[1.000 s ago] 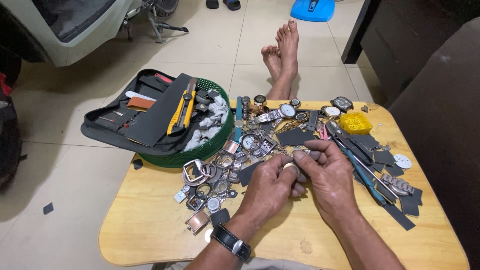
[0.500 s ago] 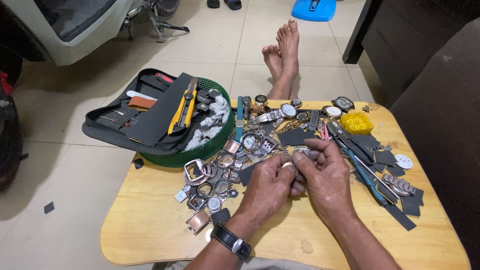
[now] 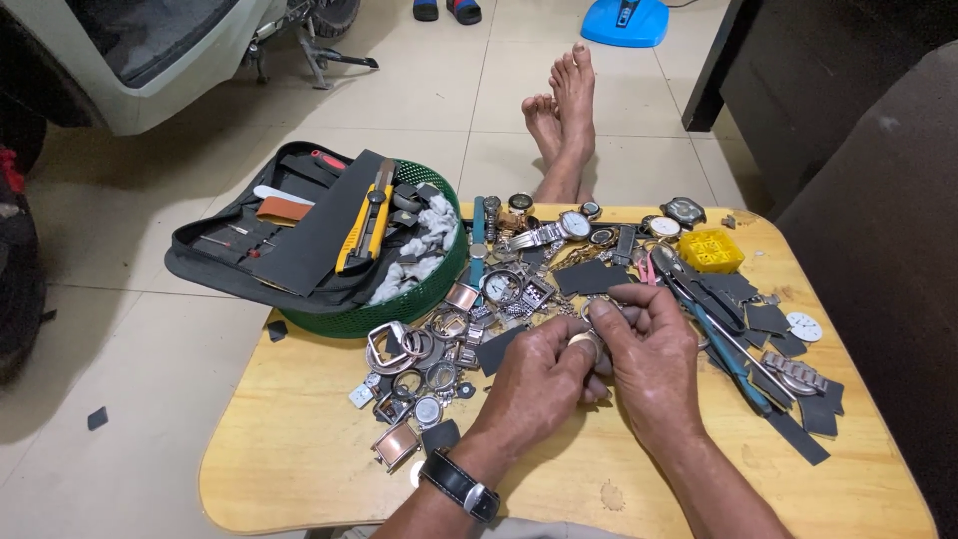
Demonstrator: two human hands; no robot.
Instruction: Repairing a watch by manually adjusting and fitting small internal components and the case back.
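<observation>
Head cam is looking straight down at a low wooden table [image 3: 299, 459] covered in watch bits, and both my hands are meeting over the middle of it. My left hand [image 3: 539, 384] has its fingers curled in around a small round metal watch case [image 3: 584, 344], pinched at the fingertips. My right hand [image 3: 649, 354] is pressed up against it from the other side, fingers bent over the same piece, so both hands are closed on that one case (how much of it sits in which hand I can't really tell, the fingers cover most of it). The case is held just above the tabletop, right at the near edge of the pile of loose parts.

On my left wrist there's a black-strapped wristwatch [image 3: 461, 484]. Just left of the hands lies a scatter of watch cases and bezels [image 3: 419, 364], mostly silver, one copper-coloured square one nearest the table edge. To the right are dark strap pieces [image 3: 798, 419], blue-handled pliers [image 3: 733, 354] and a white dial [image 3: 803, 326]. Further back sits a small yellow parts box [image 3: 711, 250] among more watches.

At the table's back left corner a green basket [image 3: 419, 299] hangs partly over the edge, with a black tool pouch [image 3: 249, 250] lying open across it and a yellow utility knife [image 3: 364, 220] on top. My bare feet [image 3: 564, 110] stick out past the far side onto the tiled floor.
</observation>
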